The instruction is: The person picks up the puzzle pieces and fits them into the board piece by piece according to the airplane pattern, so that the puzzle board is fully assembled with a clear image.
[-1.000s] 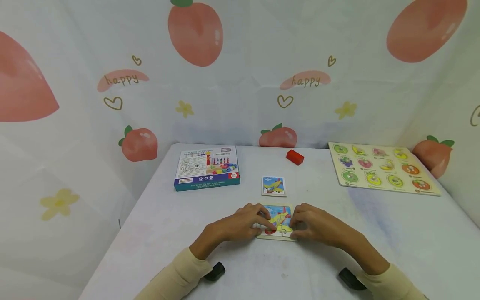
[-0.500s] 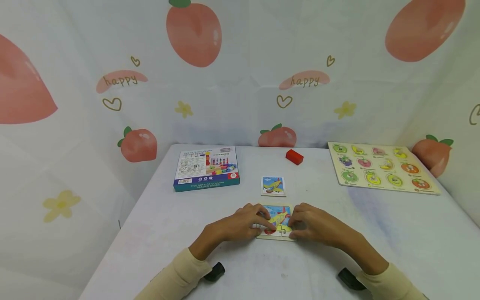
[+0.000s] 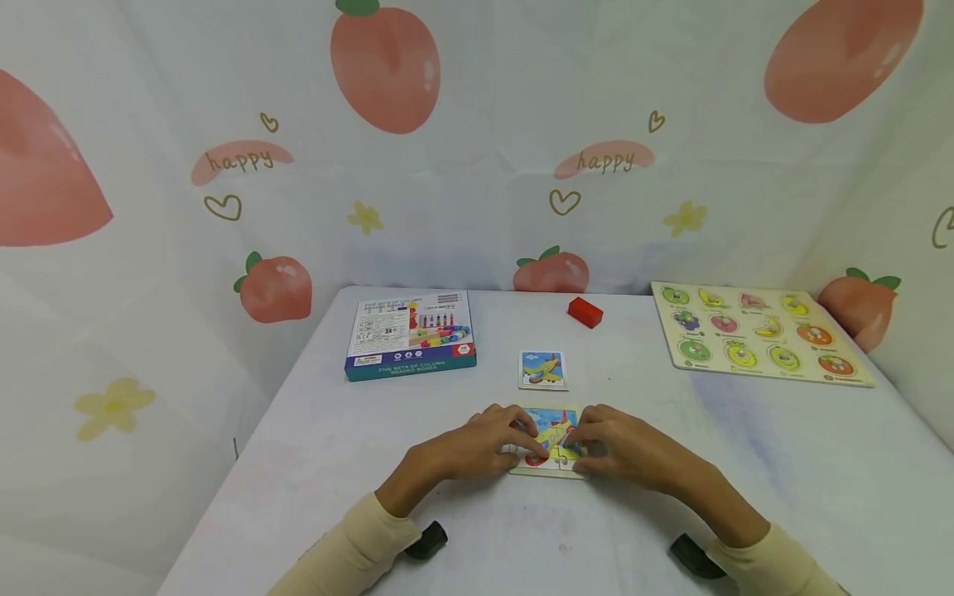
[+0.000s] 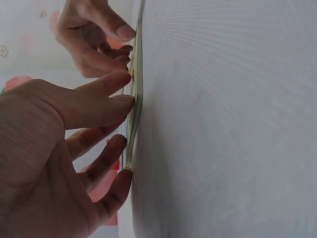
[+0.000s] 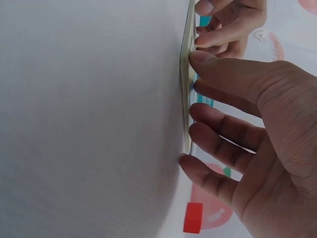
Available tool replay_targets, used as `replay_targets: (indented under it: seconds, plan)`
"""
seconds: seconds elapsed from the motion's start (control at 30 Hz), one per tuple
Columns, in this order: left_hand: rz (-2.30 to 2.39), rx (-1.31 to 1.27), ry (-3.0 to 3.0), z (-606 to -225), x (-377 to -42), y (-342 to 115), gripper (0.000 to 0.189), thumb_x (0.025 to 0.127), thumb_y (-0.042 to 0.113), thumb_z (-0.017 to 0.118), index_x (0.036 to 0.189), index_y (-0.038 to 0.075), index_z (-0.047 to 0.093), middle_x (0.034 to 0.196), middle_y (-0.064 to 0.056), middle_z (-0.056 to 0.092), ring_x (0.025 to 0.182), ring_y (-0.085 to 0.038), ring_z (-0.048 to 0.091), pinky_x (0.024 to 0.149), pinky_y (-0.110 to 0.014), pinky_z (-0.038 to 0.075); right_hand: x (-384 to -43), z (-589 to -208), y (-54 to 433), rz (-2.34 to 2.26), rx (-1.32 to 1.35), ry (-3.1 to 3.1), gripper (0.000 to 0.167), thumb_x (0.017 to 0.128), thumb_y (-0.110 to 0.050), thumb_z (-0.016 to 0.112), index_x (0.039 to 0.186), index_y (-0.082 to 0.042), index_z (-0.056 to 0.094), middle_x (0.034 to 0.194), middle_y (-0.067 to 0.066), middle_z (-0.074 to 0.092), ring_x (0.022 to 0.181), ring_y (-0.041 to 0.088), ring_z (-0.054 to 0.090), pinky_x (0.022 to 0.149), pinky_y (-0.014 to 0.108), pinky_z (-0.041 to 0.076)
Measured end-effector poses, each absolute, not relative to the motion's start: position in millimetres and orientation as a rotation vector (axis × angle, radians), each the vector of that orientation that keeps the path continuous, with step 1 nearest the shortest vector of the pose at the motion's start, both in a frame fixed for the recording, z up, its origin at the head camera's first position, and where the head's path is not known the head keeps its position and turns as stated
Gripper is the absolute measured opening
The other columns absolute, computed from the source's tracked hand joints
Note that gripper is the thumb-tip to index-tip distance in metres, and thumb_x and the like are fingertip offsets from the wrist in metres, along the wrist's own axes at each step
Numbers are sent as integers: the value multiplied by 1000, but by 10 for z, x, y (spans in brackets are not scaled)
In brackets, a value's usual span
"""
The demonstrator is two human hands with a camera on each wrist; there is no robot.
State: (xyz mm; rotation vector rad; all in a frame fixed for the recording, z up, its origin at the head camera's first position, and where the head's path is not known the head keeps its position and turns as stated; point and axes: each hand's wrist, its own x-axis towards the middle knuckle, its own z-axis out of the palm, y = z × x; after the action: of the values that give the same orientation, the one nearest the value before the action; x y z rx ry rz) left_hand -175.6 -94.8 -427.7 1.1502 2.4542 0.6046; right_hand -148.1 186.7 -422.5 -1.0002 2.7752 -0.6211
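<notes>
A small jigsaw puzzle [image 3: 550, 419] with a yellow airplane on blue sky lies in a pale tray between the two hands. The left hand [image 3: 484, 444] rests at its left side, index finger stretched over the lower pieces. In the left wrist view, that hand's fingertips touch the top and edge of the board [image 4: 139, 74]. From the right side, the right hand [image 3: 632, 447] presses fingertips on the right-hand pieces, its thumb near the lower right corner. In the right wrist view its little finger reaches the board's [image 5: 184, 79] edge. The hands partly cover the picture.
Just behind the puzzle lies a card [image 3: 543, 370] with the same airplane. A red block [image 3: 585, 312] sits farther back. A boxed bead toy [image 3: 411, 334] stands at the back left, and a fruit puzzle board [image 3: 760, 335] lies at the back right.
The right hand's fingers have shifted slightly left, farther over the puzzle's right-hand pieces. The left hand stays in place.
</notes>
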Motion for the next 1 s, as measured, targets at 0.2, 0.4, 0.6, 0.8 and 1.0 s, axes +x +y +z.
replay_targets:
  seconds: [0.2, 0.4, 0.6, 0.8, 1.0]
  plan:
    - [601, 1167, 2456, -4273, -1755, -943, 35, 105, 17, 65, 134, 33, 75, 144, 6, 58, 128, -13, 49, 105, -33, 44, -1483, -4233, 1856, -631, -982, 2770, 23, 91, -36, 85, 110, -23, 82, 106, -13, 62, 100, 7, 57, 88, 33, 57]
    - [602, 1171, 2462, -4269, -1754, -938, 34, 106, 17, 65, 133, 33, 75, 144, 6, 59, 127, -13, 49, 104, -33, 44, -1492, -4237, 1855, -623, -993, 2779, 23, 91, -34, 85, 110, -22, 82, 106, -12, 62, 99, 7, 57, 88, 34, 57]
    - [598, 1162, 2467, -4274, -1754, -935, 33, 106, 18, 65, 134, 33, 75, 144, 7, 59, 126, -12, 49, 105, -34, 44, -1493, -4248, 1857, -617, -994, 2787, 26, 91, -36, 85, 112, -21, 81, 108, -12, 62, 101, 8, 57, 90, 35, 57]
    - [581, 1179, 2473, -4261, -1738, -921, 36, 105, 15, 66, 137, 32, 73, 147, 7, 58, 129, -14, 49, 107, -35, 44, -1487, -4256, 1863, -633, -998, 2799, 25, 90, -35, 85, 111, -21, 80, 109, -12, 62, 103, 10, 58, 91, 36, 57]
    - [434, 1272, 2489, -4251, -1653, -869, 54, 106, 8, 59, 148, 41, 62, 154, 8, 52, 136, -19, 46, 107, -37, 42, -1484, -4255, 1863, -662, -993, 2794, 23, 90, -32, 86, 110, -23, 80, 110, -12, 62, 105, 10, 59, 93, 36, 56]
